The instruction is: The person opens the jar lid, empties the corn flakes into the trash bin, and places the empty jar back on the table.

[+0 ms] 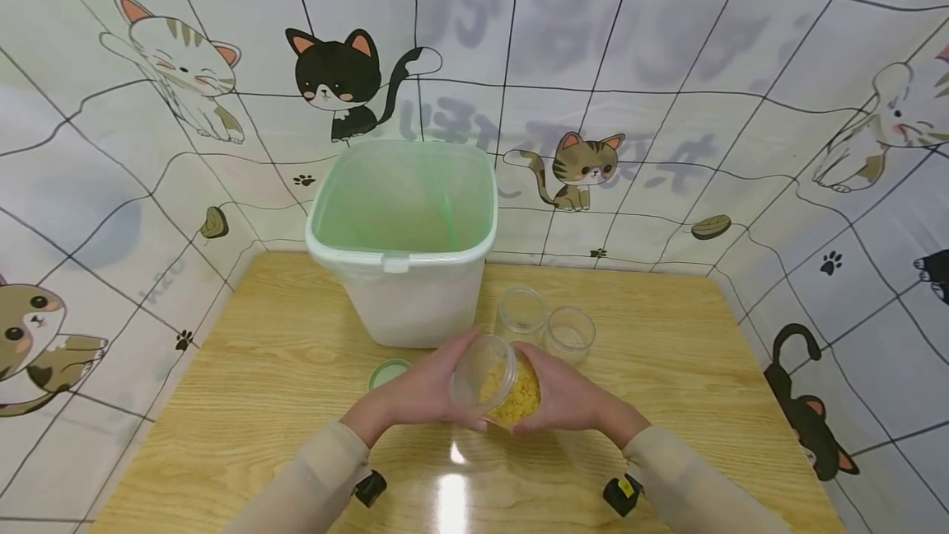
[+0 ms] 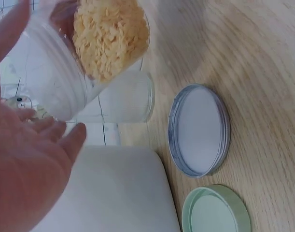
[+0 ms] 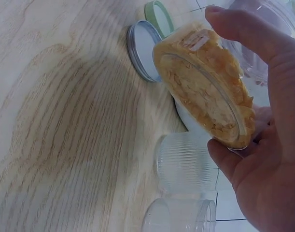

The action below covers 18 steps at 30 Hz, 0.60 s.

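In the head view, my left hand (image 1: 426,386) grips an empty-looking clear jar (image 1: 470,376), tilted over the table. My right hand (image 1: 563,390) holds a clear jar of yellow flakes (image 1: 521,400), thumb on one side and fingers on the other. The two jars meet mouth to mouth, with the flakes jar tipped toward the other. From the right wrist, the flakes jar's round base (image 3: 200,89) faces the camera. The left wrist view shows the flakes (image 2: 111,38) packed in their jar beside the clear jar's rim.
A white bin (image 1: 415,299) with a pale green inside stands behind my hands. Right of it are two clear jars, a ribbed one (image 3: 186,162) and a smooth one (image 3: 178,215). A silver-rimmed lid (image 2: 199,130) and a green lid (image 2: 217,210) lie on the wooden table.
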### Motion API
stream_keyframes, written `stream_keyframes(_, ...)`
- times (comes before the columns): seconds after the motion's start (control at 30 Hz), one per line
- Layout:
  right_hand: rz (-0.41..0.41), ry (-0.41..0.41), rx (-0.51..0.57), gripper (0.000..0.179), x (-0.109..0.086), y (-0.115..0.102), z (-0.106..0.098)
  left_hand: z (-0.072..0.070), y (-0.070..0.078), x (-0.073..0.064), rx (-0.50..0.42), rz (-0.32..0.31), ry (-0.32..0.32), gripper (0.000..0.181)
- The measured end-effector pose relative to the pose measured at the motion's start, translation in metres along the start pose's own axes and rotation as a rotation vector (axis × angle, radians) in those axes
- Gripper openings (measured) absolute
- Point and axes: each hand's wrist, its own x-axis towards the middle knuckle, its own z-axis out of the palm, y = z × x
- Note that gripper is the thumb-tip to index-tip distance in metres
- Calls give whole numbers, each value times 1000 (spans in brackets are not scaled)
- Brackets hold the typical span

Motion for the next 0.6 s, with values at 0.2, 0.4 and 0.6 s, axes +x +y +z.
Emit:
stream_keyframes(0.2,-8,-19,7,109,0,-3,-1,-4,-2,-2,15,62,-62,117)
stream_keyframes(0.4,-4,-26,11,108,-1,-5,-2,-3,-4,0,25,25,-3,110)
stream_keyframes(0.6,5,-32,-11,109,-2,-2,-3,-3,-7,-2,19,5,-26,119)
